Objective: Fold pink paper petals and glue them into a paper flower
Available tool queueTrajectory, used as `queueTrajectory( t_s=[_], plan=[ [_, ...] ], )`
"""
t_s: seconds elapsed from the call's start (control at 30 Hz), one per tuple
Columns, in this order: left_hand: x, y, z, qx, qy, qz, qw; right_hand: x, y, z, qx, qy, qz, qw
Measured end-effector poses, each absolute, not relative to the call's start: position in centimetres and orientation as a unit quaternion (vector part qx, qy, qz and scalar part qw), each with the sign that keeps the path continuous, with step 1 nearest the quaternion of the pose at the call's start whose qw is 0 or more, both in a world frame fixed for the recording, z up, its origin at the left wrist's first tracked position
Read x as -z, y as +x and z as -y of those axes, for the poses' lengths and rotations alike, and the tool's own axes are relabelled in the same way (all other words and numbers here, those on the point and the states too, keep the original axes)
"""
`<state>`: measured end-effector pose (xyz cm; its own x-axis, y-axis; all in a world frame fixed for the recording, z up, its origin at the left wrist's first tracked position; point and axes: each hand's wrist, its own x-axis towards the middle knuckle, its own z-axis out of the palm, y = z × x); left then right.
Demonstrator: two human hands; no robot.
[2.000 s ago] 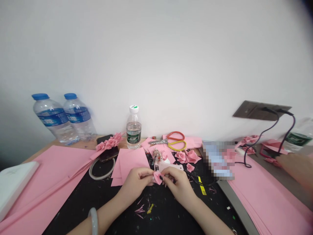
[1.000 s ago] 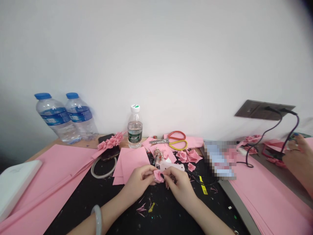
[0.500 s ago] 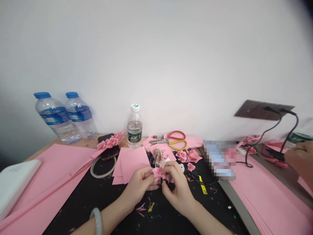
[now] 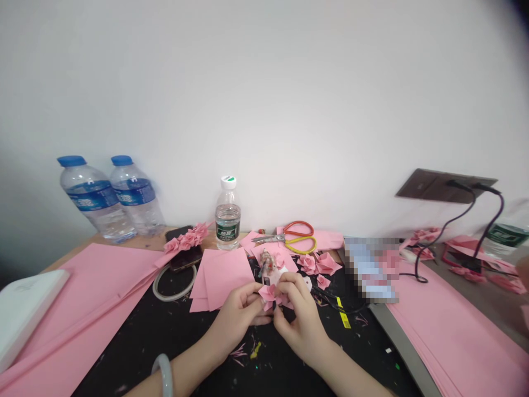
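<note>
The left hand (image 4: 235,325), a pale bangle (image 4: 162,376) on its wrist, sits just in front of pink paper squares (image 4: 219,278) on a black mat (image 4: 285,375). It and the right hand (image 4: 300,325) pinch a small pink paper flower (image 4: 270,295) between them, above the mat. Farther back and right lie scissors (image 4: 273,238) and more paper flowers (image 4: 326,263).

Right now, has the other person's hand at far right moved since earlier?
Yes: that hand drew back rightward to the view's edge, away from the wall socket.
</note>
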<state>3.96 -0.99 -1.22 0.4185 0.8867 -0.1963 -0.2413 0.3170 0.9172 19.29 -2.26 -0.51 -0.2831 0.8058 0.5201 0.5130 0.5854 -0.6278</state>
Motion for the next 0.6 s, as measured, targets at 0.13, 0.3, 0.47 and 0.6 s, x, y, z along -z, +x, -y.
queueTrajectory(
  t_s=[0.13,0.3,0.47,0.6],
  plan=[
    [1.2,3.9,0.8,-0.384,0.48,-0.366,0.699,0.5,19.3,2.3,-0.137,-0.423,0.791,0.42],
    [1.4,3.8,0.6,-0.384,0.54,-0.348,0.663,0.7,19.4,2.2,-0.125,-0.417,0.805,0.404],
    [0.9,3.6,0.7,-0.367,0.577,-0.344,0.643,0.7,19.5,2.1,-0.132,-0.409,0.805,0.409],
    [0.2,3.3,0.7,-0.36,0.637,-0.35,0.585,0.6,19.4,2.3,-0.163,-0.399,0.809,0.4]
  ],
)
